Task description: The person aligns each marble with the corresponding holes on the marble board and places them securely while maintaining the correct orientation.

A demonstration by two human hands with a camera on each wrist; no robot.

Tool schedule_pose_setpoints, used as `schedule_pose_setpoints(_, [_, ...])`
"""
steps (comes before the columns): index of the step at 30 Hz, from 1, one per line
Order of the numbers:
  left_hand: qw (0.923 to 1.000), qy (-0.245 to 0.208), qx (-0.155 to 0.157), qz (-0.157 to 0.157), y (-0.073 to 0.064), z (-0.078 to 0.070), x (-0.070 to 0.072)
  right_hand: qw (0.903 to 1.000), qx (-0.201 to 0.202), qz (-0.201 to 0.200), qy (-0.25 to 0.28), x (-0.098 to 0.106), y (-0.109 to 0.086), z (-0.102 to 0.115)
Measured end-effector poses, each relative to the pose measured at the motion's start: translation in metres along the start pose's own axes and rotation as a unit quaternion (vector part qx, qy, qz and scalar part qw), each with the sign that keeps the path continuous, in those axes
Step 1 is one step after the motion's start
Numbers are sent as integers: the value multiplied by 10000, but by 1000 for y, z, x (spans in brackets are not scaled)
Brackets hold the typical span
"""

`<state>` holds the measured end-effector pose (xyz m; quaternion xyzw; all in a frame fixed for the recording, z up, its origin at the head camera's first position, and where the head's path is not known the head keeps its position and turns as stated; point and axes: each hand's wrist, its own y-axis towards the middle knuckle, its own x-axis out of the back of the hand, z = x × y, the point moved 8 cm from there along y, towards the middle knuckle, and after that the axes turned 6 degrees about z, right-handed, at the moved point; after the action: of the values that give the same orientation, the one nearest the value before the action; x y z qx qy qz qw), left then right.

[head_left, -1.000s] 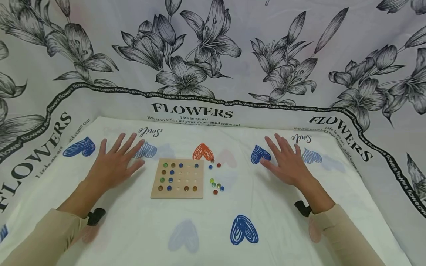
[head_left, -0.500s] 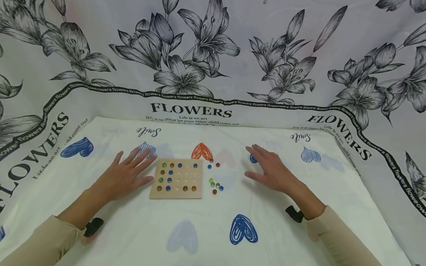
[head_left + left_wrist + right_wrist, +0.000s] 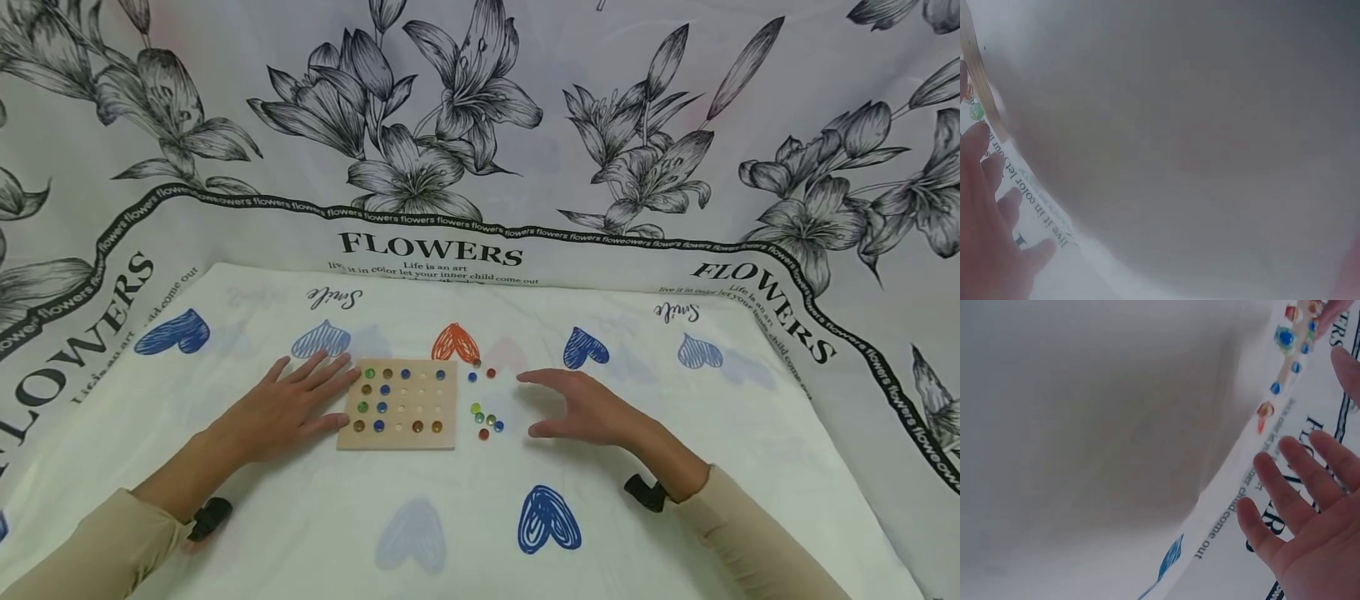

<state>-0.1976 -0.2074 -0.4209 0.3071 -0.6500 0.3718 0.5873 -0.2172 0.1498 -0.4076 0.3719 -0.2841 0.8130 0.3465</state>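
Note:
A square-cut wooden board (image 3: pixel 360 442) with rows of small holes lies in the head view, with green, brown and blue marbles sitting in some of them. Fingertips of my left hand (image 3: pixel 281 414) rest at the board's left edge, fingers straight and slightly spread. The left wrist view catches that hand (image 3: pixel 988 231) beside the board's edge (image 3: pixel 985 87). To the right of the board lie several loose marbles (image 3: pixel 481 417). My right hand (image 3: pixel 596 408) is just right of them, thumb and fingers apart, holding nothing; its spread fingers show in the right wrist view.
Everything lies on a white cloth (image 3: pixel 480 517) printed with hearts, such as a dark blue one (image 3: pixel 550 519). Behind it hangs a flowered backdrop (image 3: pixel 525 192). A black wrist camera (image 3: pixel 645 492) sits on the right wrist, another (image 3: pixel 212 518) on the left.
My left hand has moved right and nearer to me, reaching the board's left edge. My right hand has come left and toward me, turning sideways near the loose marbles. Board and marbles look unmoved.

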Motion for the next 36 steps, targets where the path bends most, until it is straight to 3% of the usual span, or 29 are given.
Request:
schedule_pose_setpoints(9, [9999, -122, -99, 42, -1, -3, -2, 9970, 468, 441, 433, -18, 10, 15])
schedule_pose_setpoints(16, [9998, -115, -181, 36, 0, -3, -3, 9943, 604, 664, 580, -26, 16, 20])
schedule_pose_setpoints(26, [9995, -235, -187, 52, 1, -2, -3, 9927, 792, 716, 552, -30, 24, 29])
schedule_pose_setpoints(36, [9994, -272, -220, 36, 1, -3, -2, 9958, 683, 529, 294, -35, 31, 27])
